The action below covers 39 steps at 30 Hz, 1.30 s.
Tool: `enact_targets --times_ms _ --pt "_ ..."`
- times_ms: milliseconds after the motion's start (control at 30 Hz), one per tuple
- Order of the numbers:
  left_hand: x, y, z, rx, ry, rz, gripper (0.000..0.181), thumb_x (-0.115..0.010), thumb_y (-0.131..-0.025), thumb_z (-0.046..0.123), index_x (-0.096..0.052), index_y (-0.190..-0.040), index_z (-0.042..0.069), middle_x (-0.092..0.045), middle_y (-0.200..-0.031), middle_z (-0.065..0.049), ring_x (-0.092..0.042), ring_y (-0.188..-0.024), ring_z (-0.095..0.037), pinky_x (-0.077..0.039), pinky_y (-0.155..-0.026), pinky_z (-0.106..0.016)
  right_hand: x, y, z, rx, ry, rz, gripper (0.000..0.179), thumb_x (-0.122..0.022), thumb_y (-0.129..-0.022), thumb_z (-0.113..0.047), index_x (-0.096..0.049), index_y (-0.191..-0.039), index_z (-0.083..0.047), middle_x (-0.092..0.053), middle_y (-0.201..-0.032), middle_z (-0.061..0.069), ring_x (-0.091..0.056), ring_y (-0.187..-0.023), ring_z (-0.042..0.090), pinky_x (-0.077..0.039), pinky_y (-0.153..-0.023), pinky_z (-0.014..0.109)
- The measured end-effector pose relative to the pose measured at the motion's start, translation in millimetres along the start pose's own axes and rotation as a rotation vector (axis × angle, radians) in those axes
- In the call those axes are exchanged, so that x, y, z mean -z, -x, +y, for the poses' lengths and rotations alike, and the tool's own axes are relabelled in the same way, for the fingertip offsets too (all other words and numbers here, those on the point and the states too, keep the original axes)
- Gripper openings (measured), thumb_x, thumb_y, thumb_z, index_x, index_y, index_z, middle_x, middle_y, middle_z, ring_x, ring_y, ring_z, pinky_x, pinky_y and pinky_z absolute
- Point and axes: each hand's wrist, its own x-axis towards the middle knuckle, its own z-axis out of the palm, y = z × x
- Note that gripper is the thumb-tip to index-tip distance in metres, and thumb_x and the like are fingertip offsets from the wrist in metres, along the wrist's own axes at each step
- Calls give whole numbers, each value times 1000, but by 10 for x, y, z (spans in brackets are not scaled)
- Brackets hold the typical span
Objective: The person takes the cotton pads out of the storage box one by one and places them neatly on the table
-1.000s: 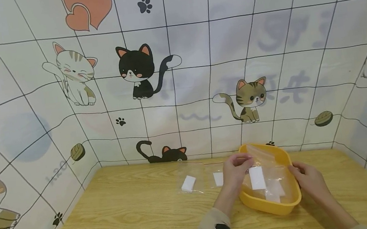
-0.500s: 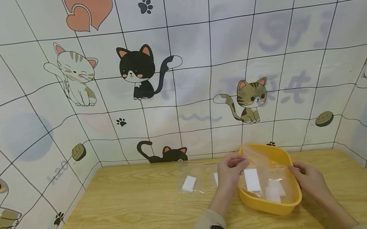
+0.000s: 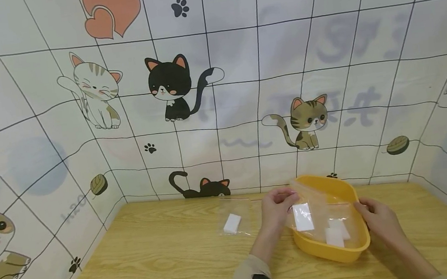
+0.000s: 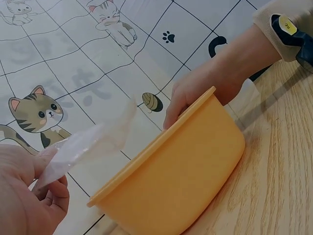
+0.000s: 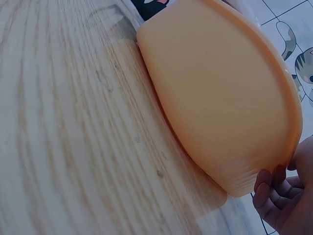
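My left hand (image 3: 273, 211) pinches a clear zip bag (image 3: 303, 217) by its edge. A flat white piece shows inside this bag, held over the left side of a yellow plastic basin (image 3: 332, 251). In the left wrist view the bag (image 4: 90, 147) stands out from between thumb and fingers, above the rim. My right hand (image 3: 380, 219) grips the basin's right rim, thumb on top and fingertips against the outer wall in the right wrist view. Inside the basin lies at least one more clear bag with white pieces (image 3: 336, 233).
A clear bag with a white block (image 3: 232, 223) lies on the wooden table (image 3: 158, 254), left of my left hand. Another bag behind that hand is mostly hidden. A cat-printed cloth (image 3: 235, 100) hangs along the back and both sides of the table.
My left hand has shifted left with the pinched bag, toward the basin's left rim, and now covers most of the bag behind it. My right hand keeps its grip.
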Motion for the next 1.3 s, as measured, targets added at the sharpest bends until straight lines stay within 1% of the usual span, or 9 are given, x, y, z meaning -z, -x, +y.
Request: enact_targets --times_ms 133,200,400,667,767,900,1000,1200,1300 --pt "60 -1 15 9 -23 -2 12 -80 -84 4 -72 -93 2 -67 -81 0 -57 -69 -7 -45 -62 -17 3 -8 0 6 15 -3 57 -45 -107 -30 -49 -133 20 -60 -122 35 -60 -102 30 -46 -69 15" --pt "95 -2 18 5 -39 -10 12 -79 -85 5 -72 -94 2 -67 -82 0 -58 -71 -7 -46 -64 -18 4 -9 2 3 15 -5 57 -45 -107 -30 -48 -133 20 -60 -123 35 -60 -103 32 -46 -69 15" --pt "187 -13 24 -6 -54 -23 13 -79 -86 8 -72 -96 3 -67 -84 0 -60 -74 -8 -48 -68 -21 2 -9 8 5 14 -3 57 -45 -107 -30 -48 -134 20 -60 -121 35 -60 -99 28 -46 -68 16" --pt "299 -49 17 -29 -73 -14 14 -78 -88 8 -72 -100 3 -68 -87 1 -60 -77 -7 -51 -71 -21 4 -25 20 19 30 0 56 -46 -107 -30 -50 -131 20 -63 -115 33 -61 -95 27 -48 -68 20" --pt "345 -63 27 -38 -64 -6 15 -77 -88 8 -72 -101 1 -69 -89 0 -60 -75 -7 -52 -69 -20 8 -33 23 19 30 -4 56 -46 -107 -30 -51 -130 20 -64 -113 33 -62 -93 25 -49 -67 21" --pt "420 -69 56 -21 -6 -11 15 -75 -90 6 -70 -102 -1 -71 -91 -4 -61 -73 -8 -50 -64 -18 5 -36 26 22 35 -1 55 -46 -107 -30 -52 -130 20 -65 -113 32 -63 -94 27 -49 -68 21" --pt "485 -68 72 -14 8 -16 15 -74 -91 6 -69 -103 -1 -70 -92 -5 -62 -74 -8 -50 -64 -17 -2 -36 33 27 42 6 54 -46 -107 -30 -53 -129 19 -65 -112 32 -63 -95 29 -48 -68 22" --pt "606 -89 50 -30 11 -8 17 -74 -91 4 -68 -105 -5 -70 -92 -7 -60 -72 -8 -50 -61 -17 -8 -34 39 30 41 13 53 -47 -106 -29 -54 -128 19 -66 -110 30 -61 -91 24 -48 -68 21" --pt "657 -101 39 -34 9 -1 18 -74 -91 3 -68 -106 -5 -69 -94 -6 -59 -73 -9 -49 -61 -17 -3 -35 34 14 33 4 55 -46 -107 -30 -52 -129 19 -64 -115 33 -62 -97 31 -48 -69 21"
